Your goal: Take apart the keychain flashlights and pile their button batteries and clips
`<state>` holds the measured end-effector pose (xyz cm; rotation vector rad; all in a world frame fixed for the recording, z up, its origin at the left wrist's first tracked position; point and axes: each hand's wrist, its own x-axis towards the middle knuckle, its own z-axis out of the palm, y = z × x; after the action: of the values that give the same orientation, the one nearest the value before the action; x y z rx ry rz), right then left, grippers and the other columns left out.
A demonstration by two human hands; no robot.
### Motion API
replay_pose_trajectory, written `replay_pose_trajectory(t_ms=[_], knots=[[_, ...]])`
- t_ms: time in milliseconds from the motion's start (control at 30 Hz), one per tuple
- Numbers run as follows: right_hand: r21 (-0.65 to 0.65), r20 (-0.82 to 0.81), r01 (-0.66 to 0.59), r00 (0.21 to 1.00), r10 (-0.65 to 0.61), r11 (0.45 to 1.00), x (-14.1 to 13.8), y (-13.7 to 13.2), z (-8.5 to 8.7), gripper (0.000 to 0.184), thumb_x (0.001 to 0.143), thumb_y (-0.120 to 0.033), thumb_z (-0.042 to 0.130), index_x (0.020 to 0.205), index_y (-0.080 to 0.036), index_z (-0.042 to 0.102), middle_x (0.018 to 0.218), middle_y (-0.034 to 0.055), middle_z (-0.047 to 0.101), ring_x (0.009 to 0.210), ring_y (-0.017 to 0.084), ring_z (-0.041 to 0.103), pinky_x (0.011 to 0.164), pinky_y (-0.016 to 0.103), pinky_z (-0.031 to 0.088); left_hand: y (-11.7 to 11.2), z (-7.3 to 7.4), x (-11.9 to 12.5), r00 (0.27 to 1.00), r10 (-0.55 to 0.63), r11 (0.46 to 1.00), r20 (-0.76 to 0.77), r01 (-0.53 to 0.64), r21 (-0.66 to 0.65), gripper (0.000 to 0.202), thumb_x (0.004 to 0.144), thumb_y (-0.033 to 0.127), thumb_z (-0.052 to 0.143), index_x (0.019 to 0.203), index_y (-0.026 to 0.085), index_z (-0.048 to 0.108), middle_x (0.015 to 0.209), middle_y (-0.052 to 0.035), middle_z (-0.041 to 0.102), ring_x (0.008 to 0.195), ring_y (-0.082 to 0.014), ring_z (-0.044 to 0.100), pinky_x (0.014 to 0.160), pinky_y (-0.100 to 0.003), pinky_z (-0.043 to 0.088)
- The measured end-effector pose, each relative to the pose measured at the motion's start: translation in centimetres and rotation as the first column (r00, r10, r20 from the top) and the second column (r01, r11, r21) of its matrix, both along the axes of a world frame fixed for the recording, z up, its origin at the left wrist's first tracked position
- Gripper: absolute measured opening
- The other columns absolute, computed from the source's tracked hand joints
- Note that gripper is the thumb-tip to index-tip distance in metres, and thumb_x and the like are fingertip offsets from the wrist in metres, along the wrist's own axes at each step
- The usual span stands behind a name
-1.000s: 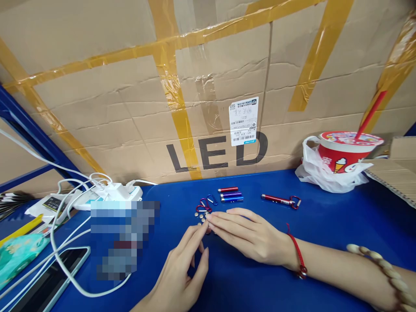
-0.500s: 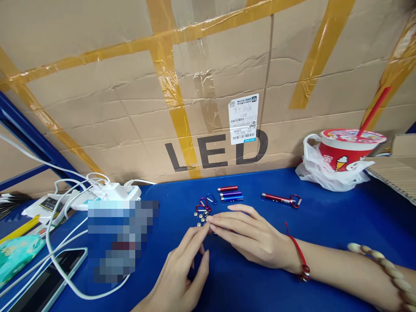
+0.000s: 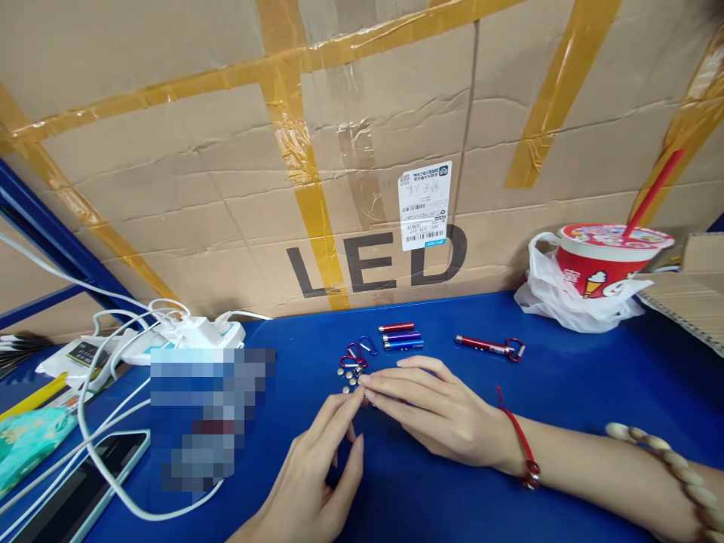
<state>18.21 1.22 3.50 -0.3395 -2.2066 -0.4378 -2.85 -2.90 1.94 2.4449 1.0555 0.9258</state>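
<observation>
My right hand (image 3: pixel 435 411) lies low over the blue table (image 3: pixel 566 392), fingers together and pointing left. Its tips pinch a small dark piece I cannot make out. My left hand (image 3: pixel 317 471) comes up from below, fingers apart, its index tip touching the same spot. Just beyond the fingertips lie several small silver button cells (image 3: pixel 351 377) and red and blue key rings (image 3: pixel 356 353). Behind them lie three short tubes, red, purple and blue (image 3: pixel 400 337). A red pen light with a clip (image 3: pixel 489 347) lies to the right.
A large taped carton marked LED (image 3: pixel 362 151) walls off the back. A red cup with a straw in a white bag (image 3: pixel 593 279) stands at the right by a cardboard flap (image 3: pixel 690 302). At the left are a power strip with white cables (image 3: pixel 181 335), a phone (image 3: pixel 90 483) and a blurred patch (image 3: pixel 209 422).
</observation>
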Motion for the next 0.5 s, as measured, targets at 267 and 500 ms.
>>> replay_pose_trajectory(t_ms=[267, 500], knots=[[0.012, -0.013, 0.02, 1.0, -0.02, 1.0, -0.06, -0.17, -0.2, 0.023, 0.094, -0.008, 0.043, 0.109, -0.008, 0.061, 0.115, 0.0078, 0.062, 0.107, 0.013, 0.056, 0.09, 0.031, 0.039, 0.03, -0.06, -0.12, 1.0, -0.005, 1.0, -0.006, 0.004, -0.011, 0.058, 0.09, 0.01, 0.038, 0.141, 0.032, 0.02, 0.114, -0.0069, 0.047, 0.078, -0.0067, 0.054, 0.061, -0.013, 0.049], [0.012, -0.022, 0.054, 0.998, -0.053, 0.998, -0.07, -0.2, -0.2, 0.023, 0.094, -0.009, 0.044, 0.11, -0.01, 0.06, 0.117, 0.0068, 0.061, 0.105, 0.011, 0.057, 0.085, 0.031, 0.037, -0.01, -0.01, -0.17, 1.0, -0.004, 1.0, -0.014, 0.004, -0.008, 0.058, 0.091, 0.011, 0.037, 0.142, 0.032, 0.019, 0.115, -0.0071, 0.046, 0.077, -0.006, 0.053, 0.062, -0.012, 0.048]])
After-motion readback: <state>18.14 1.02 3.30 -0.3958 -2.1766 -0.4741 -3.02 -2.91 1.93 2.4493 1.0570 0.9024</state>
